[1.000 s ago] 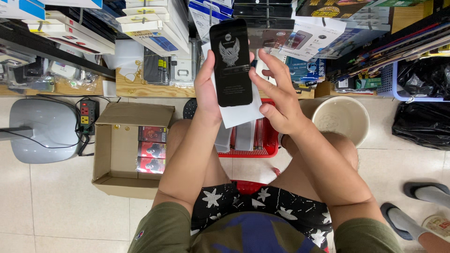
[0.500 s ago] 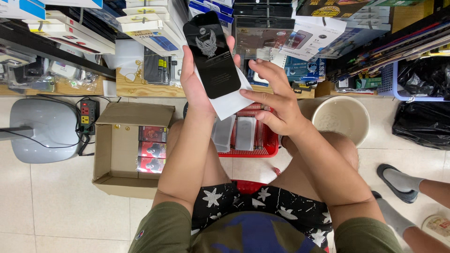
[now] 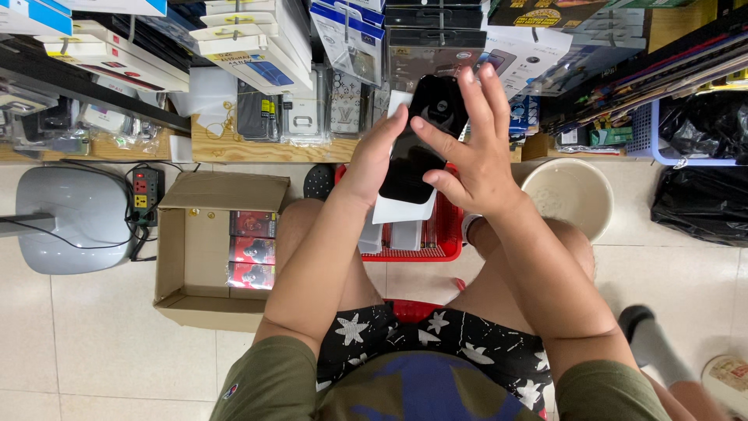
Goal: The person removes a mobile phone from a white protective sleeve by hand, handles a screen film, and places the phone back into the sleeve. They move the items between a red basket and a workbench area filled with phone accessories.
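Two hands meet above the red plastic basket (image 3: pixel 446 234): the left hand (image 3: pixel 374 156) grips a glossy black phone-shaped panel on a white backing sheet (image 3: pixel 413 156), while the right hand (image 3: pixel 475 152) lies over it, fingers spread, hiding its right edge and upper print. Earlier that print faced the camera uncovered. Left of the basket sits an open cardboard box (image 3: pixel 195 257).

An open cardboard box (image 3: pixel 195 257), a red basket (image 3: pixel 446 234) and a beige bucket (image 3: pixel 573 195) stand on the floor.
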